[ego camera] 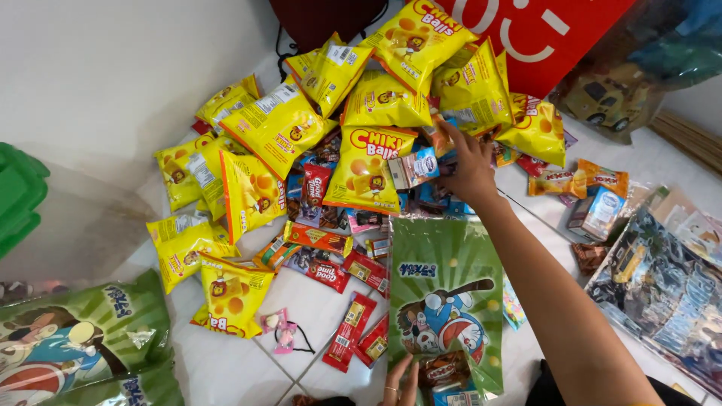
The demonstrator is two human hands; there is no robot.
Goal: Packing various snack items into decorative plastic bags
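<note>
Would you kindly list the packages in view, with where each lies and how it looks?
Yellow snack bags: puffy pillow packs heaped across the upper floor.
Green cartoon bag: flat, bottom centre, the left hand at its mouth.
Small carton: white and blue box beside the right hand.
Red wrappers: slim bars on the tiles.
Second green bag: bottom left.
Red sign: flat, top right.

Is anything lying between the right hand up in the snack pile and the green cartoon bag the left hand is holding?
Nothing blocks it. The right hand rests on small packets just above the green bag; only loose snack packets lie between. The left hand holds the bag's near end.
</note>
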